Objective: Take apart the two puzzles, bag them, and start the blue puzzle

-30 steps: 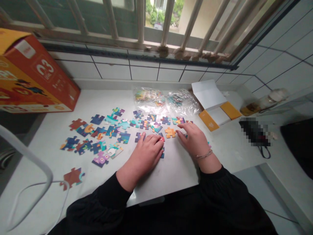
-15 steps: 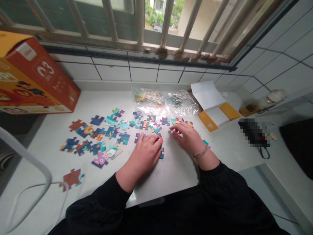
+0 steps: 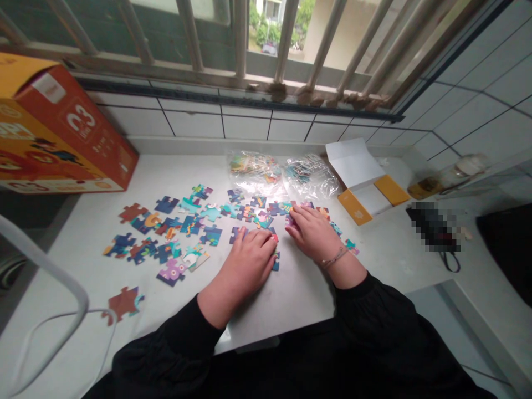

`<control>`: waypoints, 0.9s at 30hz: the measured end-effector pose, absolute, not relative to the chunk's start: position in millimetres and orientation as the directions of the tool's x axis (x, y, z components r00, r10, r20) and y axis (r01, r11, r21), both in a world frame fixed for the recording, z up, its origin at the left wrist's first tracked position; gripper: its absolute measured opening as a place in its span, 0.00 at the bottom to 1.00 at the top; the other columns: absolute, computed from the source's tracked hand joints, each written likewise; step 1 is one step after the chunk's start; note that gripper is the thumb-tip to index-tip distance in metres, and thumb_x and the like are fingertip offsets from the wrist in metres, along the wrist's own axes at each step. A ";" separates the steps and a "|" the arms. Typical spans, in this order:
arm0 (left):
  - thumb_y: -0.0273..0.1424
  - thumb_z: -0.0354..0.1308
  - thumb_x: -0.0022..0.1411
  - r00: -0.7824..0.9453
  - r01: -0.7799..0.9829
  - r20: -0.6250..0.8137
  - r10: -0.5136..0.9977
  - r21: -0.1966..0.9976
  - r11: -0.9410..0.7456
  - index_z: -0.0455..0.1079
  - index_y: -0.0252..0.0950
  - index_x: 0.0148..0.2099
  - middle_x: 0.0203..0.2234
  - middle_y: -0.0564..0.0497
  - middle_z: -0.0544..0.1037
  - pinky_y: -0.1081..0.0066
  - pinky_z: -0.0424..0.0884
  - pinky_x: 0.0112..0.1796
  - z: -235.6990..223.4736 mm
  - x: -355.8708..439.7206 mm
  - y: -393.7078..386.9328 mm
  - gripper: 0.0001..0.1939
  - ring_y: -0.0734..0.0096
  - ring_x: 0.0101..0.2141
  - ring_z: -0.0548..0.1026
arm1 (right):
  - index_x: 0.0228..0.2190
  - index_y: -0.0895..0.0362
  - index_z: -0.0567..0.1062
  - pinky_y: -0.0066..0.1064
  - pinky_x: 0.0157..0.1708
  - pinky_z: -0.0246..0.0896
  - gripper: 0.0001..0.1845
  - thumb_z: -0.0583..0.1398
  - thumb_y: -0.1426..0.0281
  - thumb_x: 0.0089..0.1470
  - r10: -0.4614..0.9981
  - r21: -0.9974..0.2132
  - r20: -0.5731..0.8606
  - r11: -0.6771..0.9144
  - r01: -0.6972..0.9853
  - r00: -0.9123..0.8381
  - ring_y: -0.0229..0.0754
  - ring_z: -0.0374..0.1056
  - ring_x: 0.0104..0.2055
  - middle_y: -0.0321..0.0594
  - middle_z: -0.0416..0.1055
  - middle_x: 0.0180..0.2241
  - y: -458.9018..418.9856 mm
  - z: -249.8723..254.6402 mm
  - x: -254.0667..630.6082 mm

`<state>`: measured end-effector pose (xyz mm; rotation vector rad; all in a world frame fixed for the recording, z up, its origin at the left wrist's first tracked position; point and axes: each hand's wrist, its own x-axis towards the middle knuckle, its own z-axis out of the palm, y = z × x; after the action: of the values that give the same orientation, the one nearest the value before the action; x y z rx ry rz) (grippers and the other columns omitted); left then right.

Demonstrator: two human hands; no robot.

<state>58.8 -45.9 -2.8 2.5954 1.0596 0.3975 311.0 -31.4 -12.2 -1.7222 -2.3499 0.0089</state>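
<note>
My left hand [image 3: 245, 255] lies palm down with its fingers stretched out, resting over a few jigsaw puzzle pieces. A dark blue piece [image 3: 272, 261] shows past its right side. My right hand [image 3: 311, 233] has its thumb and fingers curled around a purple puzzle piece [image 3: 288, 220], most of which they cover. That piece is beside a small row of blue and green pieces [image 3: 275, 208]; whether they are joined I cannot tell. More pieces [image 3: 349, 245] show near my right wrist.
Several loose pieces [image 3: 190, 224] spread over the white counter on the left, with a brown piece [image 3: 123, 303] nearer me. Two plastic bags of pieces [image 3: 254, 169] and an open yellow-white box [image 3: 357, 206] stand behind. An orange box [image 3: 83, 133] is at left, a bottle [image 3: 451, 174] at right.
My right hand has moved slightly left and down onto the purple piece. A green and yellow piece now shows against the blue one in the row. My left hand stays in place.
</note>
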 end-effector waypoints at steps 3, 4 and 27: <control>0.31 0.56 0.77 0.688 0.631 0.125 0.714 0.382 -0.675 0.74 0.39 0.61 0.65 0.37 0.76 0.32 0.59 0.70 -1.9 58.6 -46.1 0.14 0.44 0.64 0.72 | 0.68 0.60 0.72 0.59 0.70 0.63 0.28 0.59 0.61 0.74 0.939 -0.159 0.198 0.315 0.936 -0.282 0.63 0.66 0.72 0.58 0.68 0.72 -32.2 -13.5 308.4; 0.31 0.56 0.77 0.688 0.631 0.125 0.714 0.383 -0.675 0.75 0.39 0.60 0.64 0.38 0.76 0.32 0.59 0.70 -1.8 58.4 -46.0 0.14 0.44 0.63 0.73 | 0.68 0.60 0.71 0.59 0.69 0.63 0.28 0.58 0.61 0.75 0.944 -0.166 0.212 0.289 0.943 -0.252 0.63 0.67 0.71 0.59 0.70 0.70 -33.0 -12.8 311.9; 0.32 0.57 0.78 0.784 0.499 0.145 0.603 0.430 -0.752 0.74 0.40 0.65 0.70 0.41 0.74 0.29 0.52 0.73 -8.1 59.6 -48.5 0.17 0.45 0.70 0.69 | 0.56 0.52 0.82 0.50 0.56 0.72 0.18 0.68 0.64 0.68 0.970 -0.236 0.148 0.223 0.946 -0.191 0.57 0.74 0.56 0.51 0.79 0.55 -98.4 -3.5 341.8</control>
<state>59.6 -48.5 -8.1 2.6048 0.8370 0.3905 341.8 -98.4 -3.5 -1.8037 -2.2350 0.1325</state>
